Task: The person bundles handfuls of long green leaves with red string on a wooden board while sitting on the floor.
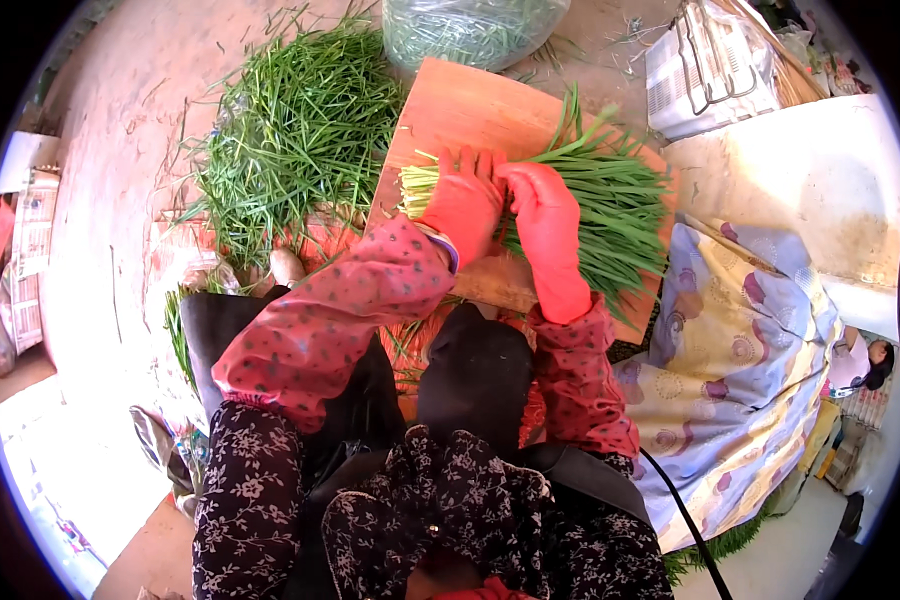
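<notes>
On the wooden board [470, 110], at about twelve o'clock from where the person sits, both hands close around one bundle of green chives [610, 200]. The left hand [465, 205], in a red rubber glove, wraps over the bundle just behind its pale cut ends, fingers curled tight; the right hand [545, 220], gloved the same, clamps the stems right beside it, thumb towards the left hand, so the two gloves touch. Neither hand shows any gap: both are shut firmly on the stems. To do this gathering well, I would judge the pale ends should be kept flush with each other, the grip held close to those ends so no stalk slides out, and the leafy tips left free to fan towards three o'clock. The bundle itself lies flat across the board, pale yellowish-white stubs pointing to nine o'clock, long thin blades deep green and a little splayed at the far end. At ten o'clock a big loose heap of chives [290, 140] spreads on the ground, and at twelve o'clock, beyond the board, sits a clear bag of greens [470, 30]. A patterned cloth [730, 350] lies at three o'clock.
</notes>
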{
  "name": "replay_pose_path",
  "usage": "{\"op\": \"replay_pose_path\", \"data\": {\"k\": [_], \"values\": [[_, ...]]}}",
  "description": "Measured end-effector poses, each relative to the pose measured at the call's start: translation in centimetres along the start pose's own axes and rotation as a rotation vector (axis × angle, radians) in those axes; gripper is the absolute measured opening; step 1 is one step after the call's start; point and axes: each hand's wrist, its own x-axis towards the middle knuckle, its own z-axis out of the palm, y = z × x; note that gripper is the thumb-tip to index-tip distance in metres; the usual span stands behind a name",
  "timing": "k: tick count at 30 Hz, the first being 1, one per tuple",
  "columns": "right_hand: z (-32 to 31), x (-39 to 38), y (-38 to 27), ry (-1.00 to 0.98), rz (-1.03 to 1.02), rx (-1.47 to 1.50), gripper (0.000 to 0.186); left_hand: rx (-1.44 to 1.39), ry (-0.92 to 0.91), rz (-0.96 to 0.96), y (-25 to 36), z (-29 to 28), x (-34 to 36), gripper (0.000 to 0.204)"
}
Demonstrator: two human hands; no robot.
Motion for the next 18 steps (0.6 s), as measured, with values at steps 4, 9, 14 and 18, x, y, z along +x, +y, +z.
{"op": "replay_pose_path", "data": {"k": [4,9,14,18], "values": [[-0.1,0.2,-1.2,0.018,0.491,0.597,0.016,0.016,0.008,-0.020,0.4,1.2,0.2,0.088],[-1.3,-4.2,-4.3,-0.117,0.636,0.580,0.017,-0.002,0.129,0.052,-1.0,4.6,1.8,0.061],[-4.0,-6.2,-5.2,-0.170,0.653,0.493,0.017,-0.242,-0.198,0.125,-1.9,1.3,3.2,0.058],[-3.1,0.6,-5.6,-0.132,0.308,0.381,0.018,-0.940,-0.559,0.249,-5.3,-0.2,4.7,0.062]]}}
